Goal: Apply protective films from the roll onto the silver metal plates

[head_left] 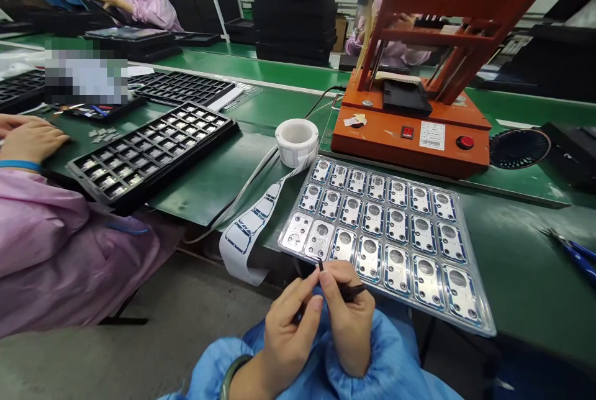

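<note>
My right hand (349, 319) is closed round a slim black tool that looks like tweezers (356, 290), its dark tip rising between the fingertips. Against that tip my left hand (291, 322) is pinched; whatever its fingers hold is too small or hidden to name. Both hands meet just in front of a clear plastic tray (487, 325) of silvery plates. Most plates, such as one metal plate (374, 217), carry a blue edging and a round grey patch; two at the near left lack the blue edging. A strip of blue-outlined stickers (254, 223) trails from a white roll (297, 139) beyond the tray.
An orange press (410, 133) stands behind the tray, with a black round dish (520, 148) at its right. Blue-handled pliers (575, 254) lie far right. At left, a co-worker's hand (32, 139) rests near a black tray (153, 151) of small parts. Black trays (295, 21) are stacked behind.
</note>
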`<state>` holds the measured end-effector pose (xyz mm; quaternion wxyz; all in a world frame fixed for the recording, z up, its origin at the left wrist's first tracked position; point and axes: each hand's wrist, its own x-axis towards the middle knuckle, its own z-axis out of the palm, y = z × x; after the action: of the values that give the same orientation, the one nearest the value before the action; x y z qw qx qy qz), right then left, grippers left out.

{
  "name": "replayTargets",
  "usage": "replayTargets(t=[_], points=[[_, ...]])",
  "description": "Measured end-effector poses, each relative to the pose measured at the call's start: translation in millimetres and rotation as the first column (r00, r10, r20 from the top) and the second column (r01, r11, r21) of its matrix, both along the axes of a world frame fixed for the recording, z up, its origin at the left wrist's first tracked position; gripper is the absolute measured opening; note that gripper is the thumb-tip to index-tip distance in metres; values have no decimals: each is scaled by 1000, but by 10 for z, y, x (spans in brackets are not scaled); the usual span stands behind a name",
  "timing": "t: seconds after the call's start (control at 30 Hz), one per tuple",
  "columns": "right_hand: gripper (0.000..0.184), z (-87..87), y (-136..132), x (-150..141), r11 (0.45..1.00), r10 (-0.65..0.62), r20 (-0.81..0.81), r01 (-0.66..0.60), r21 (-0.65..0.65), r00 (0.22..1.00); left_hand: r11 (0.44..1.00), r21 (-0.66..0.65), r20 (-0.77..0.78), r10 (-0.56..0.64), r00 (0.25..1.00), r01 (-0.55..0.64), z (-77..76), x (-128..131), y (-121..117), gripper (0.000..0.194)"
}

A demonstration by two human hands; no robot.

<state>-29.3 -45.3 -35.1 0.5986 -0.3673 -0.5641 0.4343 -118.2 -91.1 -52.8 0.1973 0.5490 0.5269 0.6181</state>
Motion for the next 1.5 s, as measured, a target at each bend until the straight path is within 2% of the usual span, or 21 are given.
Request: replayTargets(t=[0.27,0.4,0.57,0.73,0.9,1.0,1.13,1.27,1.4,1.5], points=[[13,6,28,-3,998,21,38,-23,56,999,1000,13,-24,19,1000,-19,-7,23,-22,45],[15,-6,35,-8,996,62,20,-63,58,998,1000,0,-18,-19,1000,19,29,16,-18,45],[17,-18,4,0,996,86,17,-86,27,996,999,11,52,-47,998,46,49,8,-19,29],[21,3,-16,-6,999,35,64,-35,-2,997,996,-36,197,-76,977,85,1,-2,-50,21],[21,-16,-8,-6,999,28,155,-35,41,987,983,-104,487,-85,869,154,-86,20,-40,17],[17,-22,-10,8,992,-5,220,-22,123,976,977,-128,597,-63,800,172,-86,35,-10,18],[20,-19,-10,37,958,-78,276,-5,288,958,967,-193,649,1,761,164,-53,29,21,24],[36,-30,0,73,913,-123,381,-46,406,916,959,-251,672,72,737,135,-20,8,53,28],[45,-38,-7,80,892,-109,453,-115,438,885,948,-294,715,134,686,121,83,-11,111,33],[39,-18,-32,89,889,-99,472,-135,437,876,937,-327,756,183,628,120,169,-41,161,34]])
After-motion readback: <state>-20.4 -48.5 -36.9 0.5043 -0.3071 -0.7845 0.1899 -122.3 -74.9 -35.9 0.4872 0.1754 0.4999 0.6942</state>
